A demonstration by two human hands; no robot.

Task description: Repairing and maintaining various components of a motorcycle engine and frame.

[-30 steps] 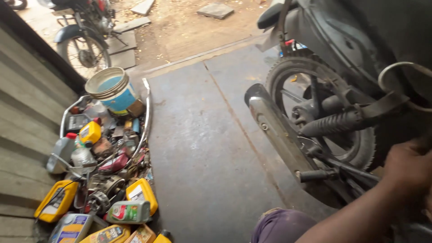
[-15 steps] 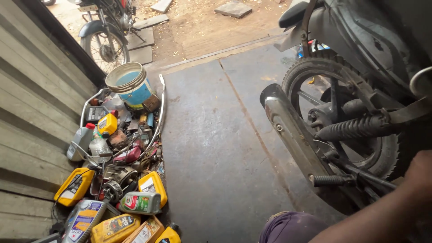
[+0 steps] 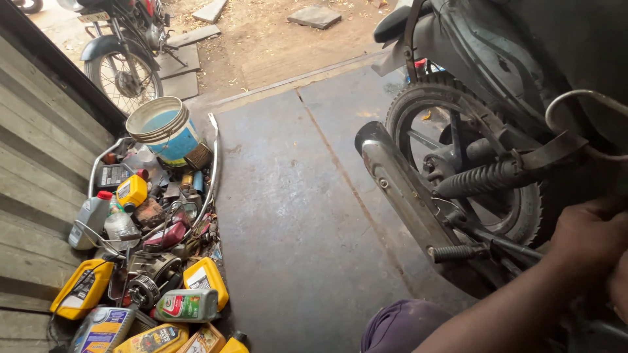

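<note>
A dark motorcycle (image 3: pixel 523 78) stands at the right, seen from its rear wheel (image 3: pixel 458 163) and chrome exhaust pipe (image 3: pixel 399 189). My left hand (image 3: pixel 589 235) reaches from the bottom to the bike's side, just right of the ribbed footpeg (image 3: pixel 487 178). Its fingers are curled against parts at the frame's right edge, and what they grip is hidden. A sliver of my right hand (image 3: pixel 618 287) shows below it at the edge. My knee in purple cloth (image 3: pixel 399 327) is at the bottom.
Along the left wall lies a heap of yellow and grey oil bottles (image 3: pixel 203 281), engine parts (image 3: pixel 147 281) and a blue-and-white bucket (image 3: pixel 163 131). A grey concrete floor (image 3: pixel 294 216) runs between heap and bike. Another motorcycle (image 3: pixel 124 59) stands outside on dirt.
The view swung left for a moment, so my hand slid nearly out of frame, then swung back. My left hand stays at the same spot on the bike.
</note>
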